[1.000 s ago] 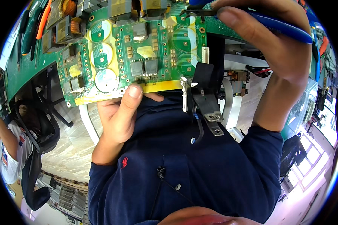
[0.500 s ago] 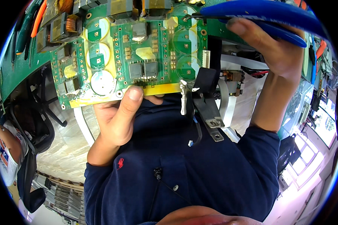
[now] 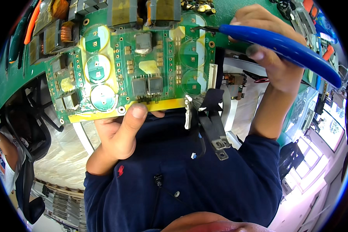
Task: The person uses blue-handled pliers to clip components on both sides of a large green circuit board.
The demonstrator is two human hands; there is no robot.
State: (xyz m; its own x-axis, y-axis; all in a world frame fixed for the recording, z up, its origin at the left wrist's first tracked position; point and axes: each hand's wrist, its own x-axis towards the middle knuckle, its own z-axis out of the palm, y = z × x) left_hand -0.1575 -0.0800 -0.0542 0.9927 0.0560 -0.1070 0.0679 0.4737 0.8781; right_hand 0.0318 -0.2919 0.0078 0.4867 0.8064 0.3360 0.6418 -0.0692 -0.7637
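A green circuit board (image 3: 123,69) with yellow strips and round bare pads is tilted up in front of me. My left hand (image 3: 121,133) grips its lower edge, thumb on the front and the other fingers mostly hidden behind. My right hand (image 3: 276,58) is closed around blue-handled pliers (image 3: 286,48). Their thin dark jaws reach the top round pad at the board's right side; whether they pinch anything there is too small to tell. Black cables with metal lugs (image 3: 220,145) hang from the board's lower right corner, beside a white-coated strip (image 3: 188,112).
Dark transformers (image 3: 121,13) and copper coils (image 3: 65,33) crowd the board's top and upper left. Orange and green tool handles (image 3: 32,23) lie on the green bench mat (image 3: 17,79) at left. Black chairs (image 3: 31,123) and another person's arm (image 3: 5,145) are at far left.
The pliers' handles have swung downward and rolled, so one blue handle now shows instead of two. My right hand has turned with them. The board sits slightly lower in view.
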